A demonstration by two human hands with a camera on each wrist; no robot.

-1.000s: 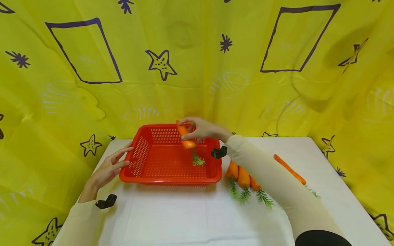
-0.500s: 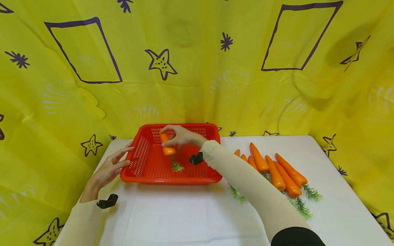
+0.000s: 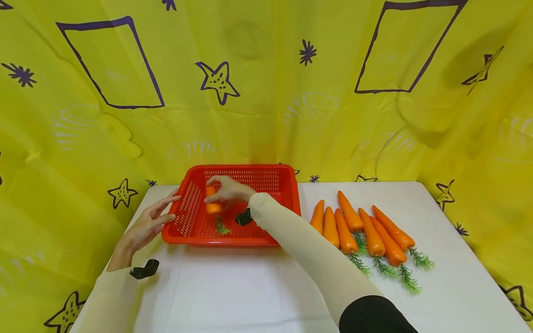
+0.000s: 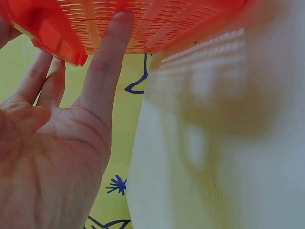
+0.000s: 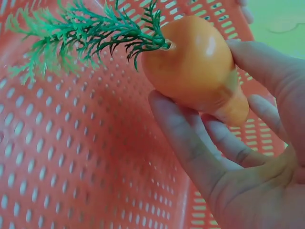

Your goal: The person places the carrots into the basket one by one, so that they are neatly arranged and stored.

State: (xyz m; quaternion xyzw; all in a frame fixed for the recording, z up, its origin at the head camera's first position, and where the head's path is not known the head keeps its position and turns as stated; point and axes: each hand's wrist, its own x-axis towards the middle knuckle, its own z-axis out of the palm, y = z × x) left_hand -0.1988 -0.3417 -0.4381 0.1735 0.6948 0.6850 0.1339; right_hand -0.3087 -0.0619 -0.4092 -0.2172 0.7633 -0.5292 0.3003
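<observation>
A red perforated plastic basket (image 3: 245,241) stands on the white table. Inside its left half, my right hand (image 3: 229,189) holds an orange carrot (image 3: 213,208) with feathery green leaves. The right wrist view shows thumb and fingers around the carrot (image 5: 190,62), its leafy end toward the camera and the basket floor (image 5: 105,143) beneath. At the basket's left side is my left hand (image 3: 143,226), its fingertips at the rim and outer wall. One extended digit of the left hand (image 4: 52,152) lies against the slotted wall in the left wrist view.
Several more carrots (image 3: 374,236) with green tops lie on the white table (image 3: 250,296), right of the basket. A yellow curtain (image 3: 258,125) with dark drawings hangs behind the table and along both sides.
My right hand has carried the carrot leftward and lower within the basket. The right arm moved left too, uncovering more of the carrots on the table. My left hand stays at the basket's side.
</observation>
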